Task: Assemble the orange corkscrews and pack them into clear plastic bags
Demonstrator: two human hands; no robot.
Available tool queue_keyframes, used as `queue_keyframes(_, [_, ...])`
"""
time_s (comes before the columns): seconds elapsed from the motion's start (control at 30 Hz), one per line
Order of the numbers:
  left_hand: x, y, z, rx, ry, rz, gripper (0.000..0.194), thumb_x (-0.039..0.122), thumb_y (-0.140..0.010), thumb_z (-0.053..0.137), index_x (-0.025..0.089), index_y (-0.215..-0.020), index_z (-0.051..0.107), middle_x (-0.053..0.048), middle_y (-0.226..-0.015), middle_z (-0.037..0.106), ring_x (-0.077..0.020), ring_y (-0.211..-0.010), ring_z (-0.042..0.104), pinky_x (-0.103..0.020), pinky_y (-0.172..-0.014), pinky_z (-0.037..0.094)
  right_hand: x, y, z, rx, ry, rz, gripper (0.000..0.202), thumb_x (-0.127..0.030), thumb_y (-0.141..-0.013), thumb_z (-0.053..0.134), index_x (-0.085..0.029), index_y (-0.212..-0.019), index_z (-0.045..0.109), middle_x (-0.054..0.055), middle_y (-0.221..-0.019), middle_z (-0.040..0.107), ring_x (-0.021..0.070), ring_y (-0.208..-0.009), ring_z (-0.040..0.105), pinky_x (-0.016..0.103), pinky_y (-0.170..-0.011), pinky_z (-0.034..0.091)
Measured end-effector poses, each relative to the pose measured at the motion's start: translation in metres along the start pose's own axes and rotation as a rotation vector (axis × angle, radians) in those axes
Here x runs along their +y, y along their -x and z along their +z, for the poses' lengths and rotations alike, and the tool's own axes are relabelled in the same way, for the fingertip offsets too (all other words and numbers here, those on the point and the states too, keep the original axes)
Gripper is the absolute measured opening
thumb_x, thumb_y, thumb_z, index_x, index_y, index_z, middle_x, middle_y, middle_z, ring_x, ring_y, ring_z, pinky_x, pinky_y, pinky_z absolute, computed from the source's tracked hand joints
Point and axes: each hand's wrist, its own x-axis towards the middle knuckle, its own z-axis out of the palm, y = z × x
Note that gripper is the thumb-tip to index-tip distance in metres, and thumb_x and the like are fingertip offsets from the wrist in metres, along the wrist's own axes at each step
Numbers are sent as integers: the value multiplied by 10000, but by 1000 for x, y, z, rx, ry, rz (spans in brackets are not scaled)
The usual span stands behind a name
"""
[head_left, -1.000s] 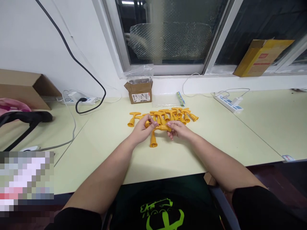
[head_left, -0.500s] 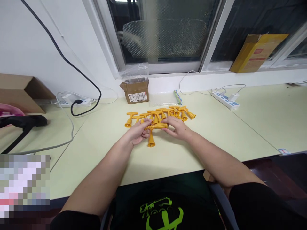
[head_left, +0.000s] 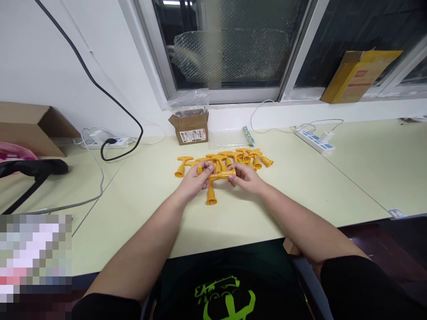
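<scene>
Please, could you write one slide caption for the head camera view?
Left hand and right hand hold a yellow T-handled piece; similar pieces lie beyond on the table.

Bright, even; soft shadow on table [head_left: 300,195]; lower-left pixelated; edges stretched

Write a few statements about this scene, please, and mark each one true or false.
The left hand and right hand hold one yellow T-handled piece. True.
No other such piece is in view. False: more T-handled pieces lie on the table.
The small cardboard box stands right of the clear plastic packaging. False: it stands left.
A yellow carton sits tilted before dark window glass. True.
Only the right power strip shows. False: a left power strip does too.
</scene>
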Motion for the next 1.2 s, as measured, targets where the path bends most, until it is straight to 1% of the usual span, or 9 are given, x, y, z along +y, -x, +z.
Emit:
queue_keyframes(0.07, [-2,0,-1,-4,-115,68,408,526,-840,778,174,-895,579,-24,-910,663,-11,-457,416,-180,-432,346,0,2,2,-75,-184,173,411,-572,-951,612,-198,-1120,591,13,-779,654,156,-623,628,299,-627,544])
queue_keyframes(0.13, [-3,-1,-3,-2,-175,88,405,535,-851,764,176,-904,584,-33,-931,670,-22,-478,444,-191,-447,363,0,2,2,-106,-261,245,431,-596,-940,614,-197,-1098,588,-1,-752,633,147,-595,614,283,-598,526])
queue_keyframes(0.2, [-4,-2,-5,-9,-133,45,394,520,-845,774,179,-904,586,-22,-930,657,-13,-470,417,-190,-444,350,-1,1,0,-90,-203,213,406,-565,-935,633,-194,-1098,611,4,-769,630,146,-613,606,282,-610,514])
queue_keyframes(0.33, [-6,-3,-5,-15,39,-132,397,480,-802,822,190,-898,567,24,-852,596,12,-426,313,-172,-416,261,-4,0,-7,-45,34,-13,327,-458,-937,658,-193,-1130,668,54,-905,671,173,-768,616,315,-735,519])
queue_keyframes(0.43, [-8,-5,-4,-11,40,-94,425,480,-775,843,190,-900,559,23,-842,601,11,-422,320,-168,-415,252,-4,0,-9,-31,71,-40,320,-434,-934,667,-194,-1146,681,59,-935,678,176,-798,614,318,-756,516])
queue_keyframes(0.57, [-10,-5,-2,-5,-32,29,420,498,-793,824,193,-904,557,5,-849,632,-1,-421,331,-180,-409,258,-3,1,-6,-65,-72,139,337,-461,-920,678,-193,-1125,674,10,-787,645,156,-669,597,287,-635,493])
queue_keyframes(0.8, [-8,0,-3,35,-225,142,368,486,-805,813,193,-907,617,-28,-864,673,-42,-458,426,-205,-422,339,-2,-3,2,-172,-436,396,350,-540,-892,674,-193,-921,639,-9,-718,653,146,-582,609,303,-592,557])
queue_keyframes(1.07, [-15,2,-6,14,-256,198,353,523,-859,751,214,-935,597,-31,-890,687,-45,-422,442,-219,-422,377,-6,-4,-3,-261,-695,558,312,-438,-841,743,-180,-963,615,-23,-668,640,118,-518,584,254,-522,528])
queue_keyframes(1.2, [-16,5,-4,-65,-310,186,324,514,-882,723,213,-964,635,-45,-896,691,-98,-515,551,-247,-500,461,-11,-1,-6,-372,-775,606,292,-309,-831,715,-199,-1057,566,-8,-728,676,157,-622,666,302,-621,576])
